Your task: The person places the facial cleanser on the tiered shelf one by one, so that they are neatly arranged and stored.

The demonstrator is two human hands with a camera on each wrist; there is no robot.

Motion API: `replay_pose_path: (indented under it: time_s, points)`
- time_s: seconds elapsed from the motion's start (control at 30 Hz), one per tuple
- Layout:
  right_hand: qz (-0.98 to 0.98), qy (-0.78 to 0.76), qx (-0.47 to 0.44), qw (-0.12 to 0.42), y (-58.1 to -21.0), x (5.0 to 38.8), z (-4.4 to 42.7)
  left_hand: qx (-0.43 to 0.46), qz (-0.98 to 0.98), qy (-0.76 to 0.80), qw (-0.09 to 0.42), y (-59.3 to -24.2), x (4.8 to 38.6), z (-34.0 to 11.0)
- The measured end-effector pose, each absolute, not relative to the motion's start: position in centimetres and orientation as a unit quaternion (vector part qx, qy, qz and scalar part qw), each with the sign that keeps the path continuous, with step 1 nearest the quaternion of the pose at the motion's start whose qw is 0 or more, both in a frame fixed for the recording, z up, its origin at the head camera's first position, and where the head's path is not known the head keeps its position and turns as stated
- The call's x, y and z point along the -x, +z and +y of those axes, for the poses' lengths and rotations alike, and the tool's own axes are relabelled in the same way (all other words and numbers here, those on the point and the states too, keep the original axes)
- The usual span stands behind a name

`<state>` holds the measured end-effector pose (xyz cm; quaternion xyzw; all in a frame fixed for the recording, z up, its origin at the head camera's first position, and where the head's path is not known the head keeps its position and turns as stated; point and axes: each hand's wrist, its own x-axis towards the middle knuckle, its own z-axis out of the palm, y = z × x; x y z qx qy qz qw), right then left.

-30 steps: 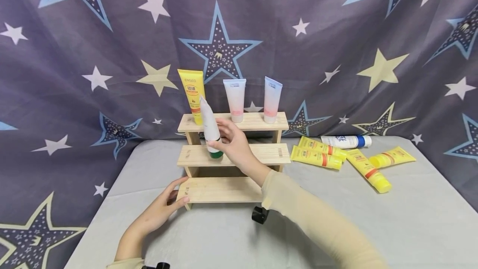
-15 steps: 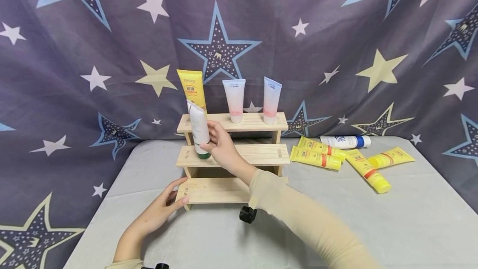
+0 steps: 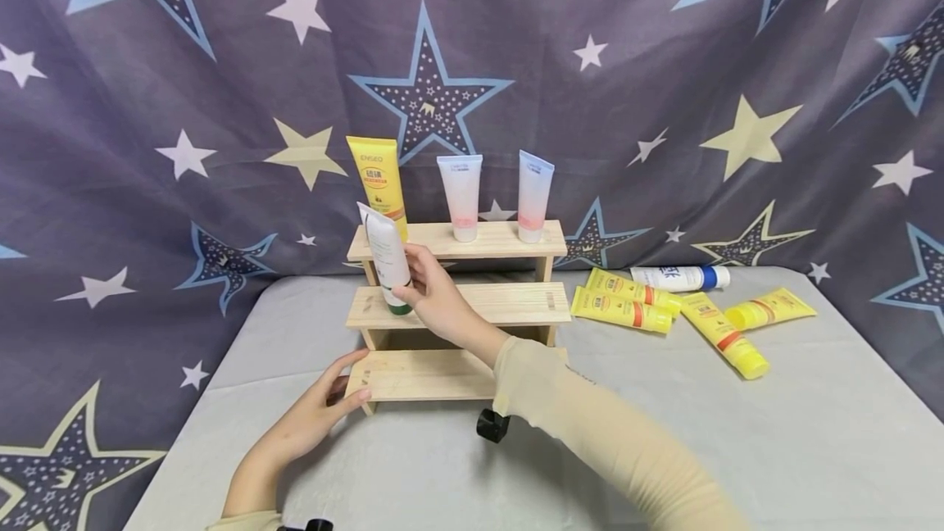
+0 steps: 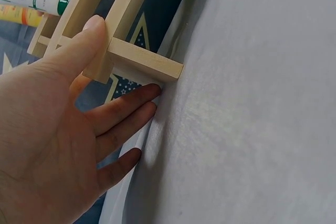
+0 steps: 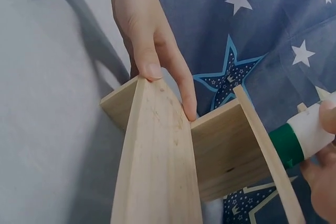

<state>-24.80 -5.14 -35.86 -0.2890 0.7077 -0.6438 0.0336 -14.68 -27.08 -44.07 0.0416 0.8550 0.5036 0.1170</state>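
Observation:
My right hand holds a white squeeze tube with a green cap, cap down, at the left end of the middle tier of a three-step wooden display rack. The tube leans slightly left, and its cap meets or nearly meets the board. My left hand grips the left end of the bottom tier, thumb at the front corner and index finger at the back edge; its other fingers extend beside the rack's leg. Behind the white tube, a yellow tube stands on the top tier, partly hidden.
Two pink-and-white tubes, one central and one farther right, stand on the top tier. Several yellow tubes and a white tube with a blue cap lie on the grey-covered table at right. A star-patterned curtain hangs behind.
My right hand has carried the white tube left along the middle tier, to in front of the yellow tube, and turned it. My left hand has stayed on the bottom tier.

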Motion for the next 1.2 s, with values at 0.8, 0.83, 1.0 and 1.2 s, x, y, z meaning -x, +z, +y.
replay_pose_path:
  time_s: [0.8, 0.83, 1.0, 1.2]
  points:
    - [0.750, -0.603, 0.269, 0.035, -35.1, 24.5, -4.9, -0.043, 0.860, 0.496, 0.114, -44.1, 14.6, -27.1]
    - [0.749, -0.604, 0.269, 0.033, -35.2, 24.5, -4.9, -0.043, 0.860, 0.495, 0.113, -44.1, 14.6, -27.1]
    - [0.738, -0.620, 0.265, 0.016, -35.3, 24.2, -4.1, -0.046, 0.858, 0.499, 0.113, -44.2, 14.7, -27.2]
    - [0.704, -0.656, 0.272, -0.010, -35.3, 23.5, -1.7, -0.050, 0.855, 0.503, 0.112, -44.2, 14.7, -27.2]
